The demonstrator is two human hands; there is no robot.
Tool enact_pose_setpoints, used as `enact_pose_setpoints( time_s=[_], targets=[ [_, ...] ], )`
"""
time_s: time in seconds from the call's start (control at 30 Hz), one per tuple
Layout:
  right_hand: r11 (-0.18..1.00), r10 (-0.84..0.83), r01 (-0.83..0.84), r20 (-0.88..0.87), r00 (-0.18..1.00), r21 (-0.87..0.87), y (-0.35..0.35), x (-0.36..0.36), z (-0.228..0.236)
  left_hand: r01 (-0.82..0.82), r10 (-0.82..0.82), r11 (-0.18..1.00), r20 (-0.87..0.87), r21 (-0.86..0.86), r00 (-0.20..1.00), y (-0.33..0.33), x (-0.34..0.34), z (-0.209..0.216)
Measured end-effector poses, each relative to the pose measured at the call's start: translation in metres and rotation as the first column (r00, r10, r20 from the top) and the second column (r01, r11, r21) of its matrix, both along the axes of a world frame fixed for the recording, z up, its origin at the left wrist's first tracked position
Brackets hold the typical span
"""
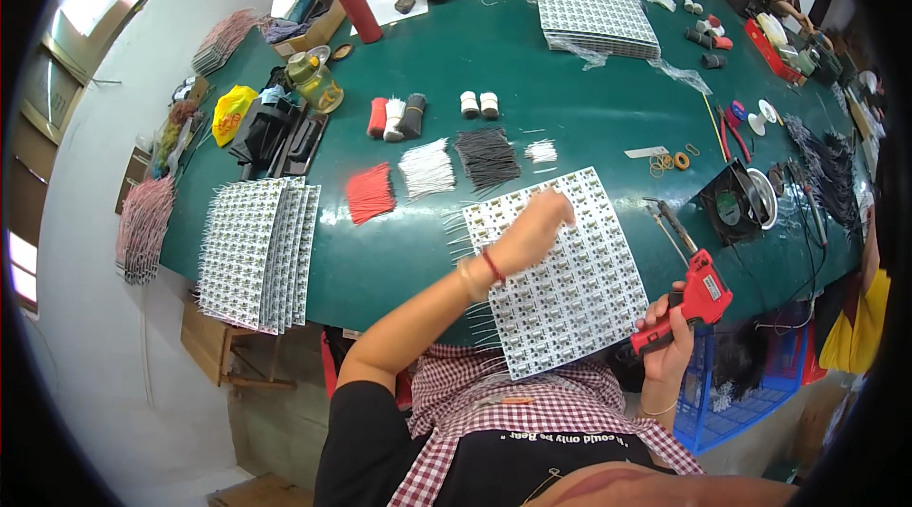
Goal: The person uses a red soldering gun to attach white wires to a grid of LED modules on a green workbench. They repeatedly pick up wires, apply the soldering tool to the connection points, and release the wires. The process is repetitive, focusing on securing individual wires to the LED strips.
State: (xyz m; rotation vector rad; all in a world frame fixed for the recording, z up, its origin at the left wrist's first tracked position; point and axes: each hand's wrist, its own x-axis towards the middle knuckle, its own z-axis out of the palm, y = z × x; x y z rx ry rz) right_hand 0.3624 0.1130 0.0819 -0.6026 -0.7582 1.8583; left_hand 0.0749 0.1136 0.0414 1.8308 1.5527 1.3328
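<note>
Right grip is wrapped around the handle of a red soldering gun point(705, 290); right hand point(670, 334) is right of the panel, tip aimed up and away from the person, clear of the panel edge. Gun body carries a pale printed label. Left hand point(537, 227) is over the upper middle of a white circuit-board panel point(560, 317), fingers bunched; can't tell if that grip is pinching anything. Panel sits on the green surface point(380, 260), near end past the edge, white leads sticking out its left side. Beyond it: cut-wire piles in red point(370, 194), white point(427, 169) and black point(487, 159). Left: stacked panels point(247, 250). Right: black fan point(730, 205), red-handled pliers point(725, 141). Other writing: white lettering on the black shirt point(560, 469) by the checked apron point(560, 395), red print on a yellow bag point(234, 114).
</note>
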Motion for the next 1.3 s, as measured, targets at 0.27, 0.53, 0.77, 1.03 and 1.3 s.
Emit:
enact_pose_setpoints(
  time_s=[0.27,0.53,0.77,1.03,1.3],
  targets=[
    [0.98,0.169,-0.197,0.41,0.897,0.028,-0.029,-0.056,0.024,0.113,-0.063,0.968,0.22,-0.222,0.973,-0.089,0.074,0.041],
    [0.985,0.121,-0.165,0.459,0.88,0.058,-0.04,-0.067,0.029,-0.05,0.064,0.99,0.104,-0.132,0.993,-0.106,0.081,0.035],
    [0.974,0.11,-0.193,0.504,0.856,0.116,-0.047,-0.069,0.027,-0.021,0.047,0.989,0.173,-0.149,0.984,-0.111,0.081,0.029],
    [0.95,0.055,-0.249,0.685,0.726,0.188,-0.056,-0.072,0.028,-0.051,0.086,0.985,0.212,-0.164,0.974,-0.121,0.073,0.039],
    [0.971,0.033,-0.187,0.695,0.718,0.148,-0.058,-0.064,0.014,-0.069,0.102,0.989,0.265,-0.13,0.959,-0.122,0.081,0.04]
  ],
)
